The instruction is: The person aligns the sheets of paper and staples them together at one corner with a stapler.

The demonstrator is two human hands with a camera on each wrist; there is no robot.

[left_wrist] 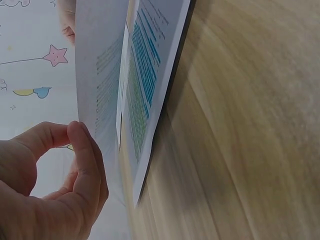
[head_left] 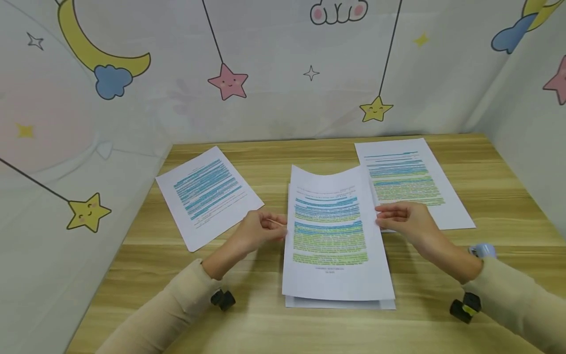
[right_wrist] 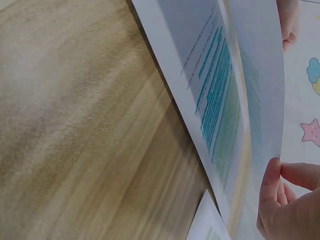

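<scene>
Between both hands, a printed paper sheet [head_left: 329, 282] with blue and green highlighting is held up, its far edge bowing. My left hand [head_left: 261, 230] pinches its left edge between thumb and fingertips, as the left wrist view also shows. On the opposite edge, the thumb and fingers of my right hand [head_left: 409, 223] pinch the paper. Beneath it lies another highlighted sheet [left_wrist: 142, 90], mostly covered in the head view, with its near edge showing. From the side, a gap separates the raised sheet [right_wrist: 265, 85] from the lower sheet [right_wrist: 200, 100].
A blue-highlighted sheet [head_left: 210, 196] lies slanted at the left of the wooden table [head_left: 247, 324]. Another highlighted sheet [head_left: 442, 172] is at the back right. A small light-blue object [head_left: 484, 250] sits by the right forearm, partly hidden. A patterned curtain [head_left: 274, 113] stands behind the table.
</scene>
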